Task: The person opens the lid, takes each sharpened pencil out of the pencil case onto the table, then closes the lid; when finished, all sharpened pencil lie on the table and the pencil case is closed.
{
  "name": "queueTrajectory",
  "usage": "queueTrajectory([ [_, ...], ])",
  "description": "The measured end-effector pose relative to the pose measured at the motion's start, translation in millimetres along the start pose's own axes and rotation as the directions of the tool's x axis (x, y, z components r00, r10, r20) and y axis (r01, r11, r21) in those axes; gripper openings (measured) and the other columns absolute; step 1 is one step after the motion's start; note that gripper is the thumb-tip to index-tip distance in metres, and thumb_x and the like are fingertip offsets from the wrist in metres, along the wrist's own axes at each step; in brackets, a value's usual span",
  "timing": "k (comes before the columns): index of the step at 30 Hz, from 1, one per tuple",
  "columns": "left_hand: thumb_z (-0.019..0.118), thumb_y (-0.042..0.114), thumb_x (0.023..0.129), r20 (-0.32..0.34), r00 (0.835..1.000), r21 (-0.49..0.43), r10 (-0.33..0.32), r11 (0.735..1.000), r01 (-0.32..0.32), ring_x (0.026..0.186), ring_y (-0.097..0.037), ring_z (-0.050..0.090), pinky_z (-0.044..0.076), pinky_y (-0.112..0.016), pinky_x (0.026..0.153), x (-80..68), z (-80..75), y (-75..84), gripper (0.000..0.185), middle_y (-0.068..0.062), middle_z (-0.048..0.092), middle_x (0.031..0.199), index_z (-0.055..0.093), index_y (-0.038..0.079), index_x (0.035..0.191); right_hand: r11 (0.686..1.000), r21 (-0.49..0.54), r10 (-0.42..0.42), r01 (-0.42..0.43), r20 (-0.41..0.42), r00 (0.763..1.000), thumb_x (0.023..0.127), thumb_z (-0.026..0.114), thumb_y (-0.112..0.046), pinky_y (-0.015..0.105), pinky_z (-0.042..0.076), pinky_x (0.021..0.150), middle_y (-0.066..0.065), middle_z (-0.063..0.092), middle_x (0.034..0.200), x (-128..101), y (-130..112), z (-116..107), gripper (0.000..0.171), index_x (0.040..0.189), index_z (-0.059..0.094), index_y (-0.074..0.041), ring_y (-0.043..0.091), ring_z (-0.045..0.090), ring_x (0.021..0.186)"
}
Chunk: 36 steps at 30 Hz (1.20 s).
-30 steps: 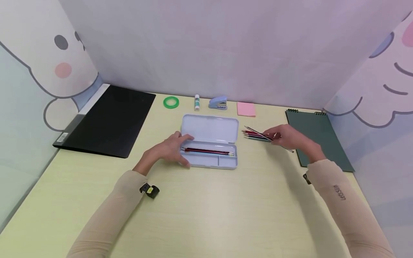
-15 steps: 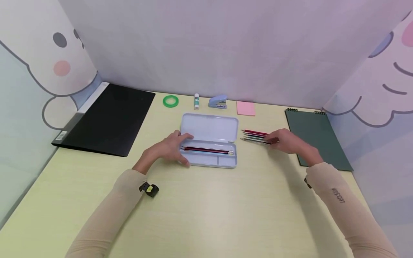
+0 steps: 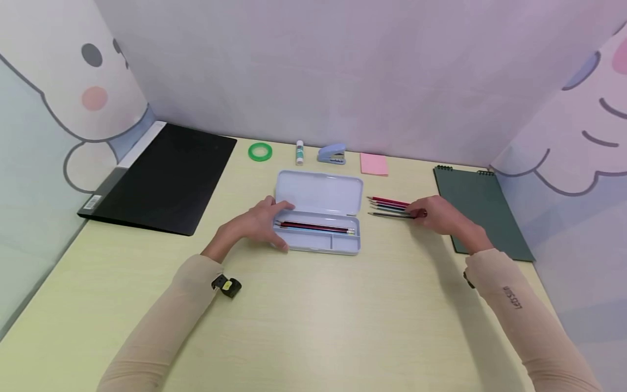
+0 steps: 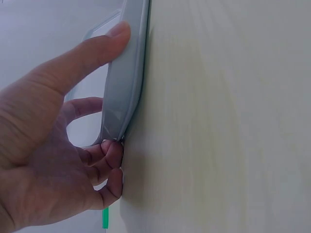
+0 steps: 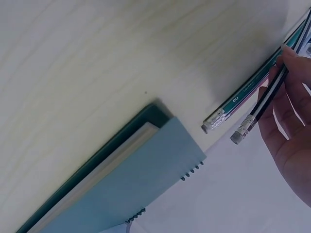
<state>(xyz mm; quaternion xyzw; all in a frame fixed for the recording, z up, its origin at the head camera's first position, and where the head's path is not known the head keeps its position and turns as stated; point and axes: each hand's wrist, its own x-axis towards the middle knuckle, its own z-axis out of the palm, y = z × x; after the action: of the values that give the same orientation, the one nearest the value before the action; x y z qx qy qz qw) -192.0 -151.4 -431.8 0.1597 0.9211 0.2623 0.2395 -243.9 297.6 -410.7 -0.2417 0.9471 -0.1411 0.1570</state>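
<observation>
A light-blue pencil case (image 3: 318,195) lies with its lid folded back, several pencils (image 3: 313,227) in its long compartment. My left hand (image 3: 257,222) grips its left end; in the left wrist view the thumb lies over the near wall of the case (image 4: 124,82) and the other fingers bend at its corner. My right hand (image 3: 437,213) pinches a black-and-white striped pencil (image 5: 265,102) between thumb and fingers. Beside it, on the far side, several red, dark and green pencils (image 3: 388,201) lie on the table, their right ends hidden by the hand in the head view.
Along the back stand green tape (image 3: 260,152), a glue stick (image 3: 300,153), a blue stapler (image 3: 332,154) and pink sticky notes (image 3: 374,164). A black folder (image 3: 171,174) lies left. The dark green spiral notebook (image 3: 485,212) lies right, close to my right wrist.
The striped pencil in my right hand has swung from a slant across the other pencils to nearly parallel on their near side, lower down. My left hand stays on the pencil case.
</observation>
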Motion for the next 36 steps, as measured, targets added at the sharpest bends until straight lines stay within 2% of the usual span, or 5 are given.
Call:
queueTrajectory([
  [11,0.092,0.039,0.068,0.002,1.000,0.006,-0.003,1.000,0.002,0.106,-0.030,0.048,0.044,-0.040,0.086,0.0,-2.0,1.3,0.100,-0.016,0.042,0.127,0.039,0.023,0.151,0.998,-0.029,0.047,-0.047,-0.003,0.999,0.088,0.070,0.001,0.048,0.053,0.082,0.013,0.071,0.101,0.4,1.9,1.9,0.032,0.120,0.069,0.002,0.026,0.064,0.090],
  [15,0.092,0.039,0.068,0.000,1.000,0.011,0.002,1.000,-0.002,0.107,-0.030,0.048,0.045,-0.040,0.086,0.5,-2.0,1.0,0.100,-0.016,0.042,0.127,0.039,0.023,0.151,0.998,-0.050,0.046,-0.048,-0.028,0.999,0.087,0.071,0.000,0.047,0.052,0.080,0.012,0.069,0.097,1.2,2.7,2.9,0.035,0.122,0.067,0.002,0.024,0.061,0.085],
  [21,0.092,0.040,0.067,0.001,1.000,0.006,0.005,1.000,-0.005,0.107,-0.030,0.048,0.044,-0.040,0.086,0.3,-1.9,1.2,0.100,-0.017,0.042,0.127,0.040,0.022,0.151,0.997,-0.061,0.037,-0.042,-0.079,0.996,0.086,0.075,-0.002,0.050,0.050,0.081,0.014,0.065,0.099,2.9,4.0,4.0,0.037,0.122,0.068,0.000,0.028,0.060,0.088],
  [30,0.092,0.041,0.067,-0.001,1.000,0.007,0.005,1.000,-0.005,0.105,-0.030,0.048,0.044,-0.040,0.084,-0.7,-1.6,0.9,0.100,-0.017,0.042,0.125,0.040,0.022,0.150,0.998,-0.056,0.031,-0.037,-0.102,0.994,0.086,0.076,-0.007,0.049,0.048,0.081,0.015,0.065,0.100,5.7,6.1,5.6,0.035,0.120,0.068,-0.001,0.028,0.059,0.087],
  [36,0.092,0.041,0.067,-0.005,1.000,0.008,0.010,1.000,-0.010,0.106,-0.029,0.048,0.044,-0.040,0.085,0.2,-0.8,0.2,0.101,-0.017,0.042,0.125,0.040,0.022,0.151,0.997,-0.046,0.057,-0.062,-0.096,0.994,0.088,0.075,-0.009,0.047,0.046,0.080,0.015,0.064,0.099,7.2,5.9,6.2,0.034,0.120,0.068,-0.001,0.028,0.056,0.086],
])
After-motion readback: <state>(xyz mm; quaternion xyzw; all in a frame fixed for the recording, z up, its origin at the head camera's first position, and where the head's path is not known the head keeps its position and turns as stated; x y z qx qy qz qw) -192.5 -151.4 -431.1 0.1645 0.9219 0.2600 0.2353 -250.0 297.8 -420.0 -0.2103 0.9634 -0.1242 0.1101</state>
